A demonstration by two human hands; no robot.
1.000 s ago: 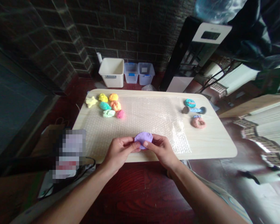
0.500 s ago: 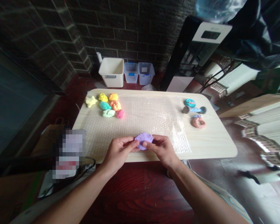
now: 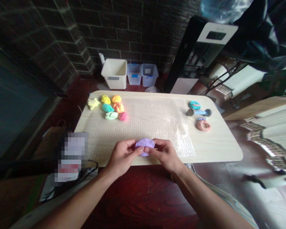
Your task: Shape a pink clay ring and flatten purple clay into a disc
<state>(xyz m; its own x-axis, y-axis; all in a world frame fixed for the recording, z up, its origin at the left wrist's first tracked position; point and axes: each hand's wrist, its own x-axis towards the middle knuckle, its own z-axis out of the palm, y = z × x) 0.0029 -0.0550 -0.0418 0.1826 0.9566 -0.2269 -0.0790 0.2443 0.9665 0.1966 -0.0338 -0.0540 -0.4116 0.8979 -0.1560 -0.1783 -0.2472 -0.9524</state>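
Note:
A flattened piece of purple modelling clay (image 3: 145, 143) is held between both hands above the near edge of the table. My left hand (image 3: 124, 154) pinches its left side, thumb on the near face and fingers behind. On the right side, my right hand (image 3: 165, 154) grips it the same way, with its thumb close to the left one. The fingertips behind the clay are hidden. Bubble wrap (image 3: 154, 117) lies spread on the table beneath and beyond the hands.
Several clay lumps, among them a pink one (image 3: 123, 116) and a teal one (image 3: 108, 108), sit at the table's far left. Toward the right lie a teal round piece (image 3: 194, 105), a dumbbell-shaped piece (image 3: 199, 112) and a pinkish ring (image 3: 203, 125). Bins (image 3: 114, 81) stand behind the table (image 3: 219, 143).
Both thumbs have come closer together on the purple clay, and it looks more folded at its near side. The clay has shifted slightly left and toward me.

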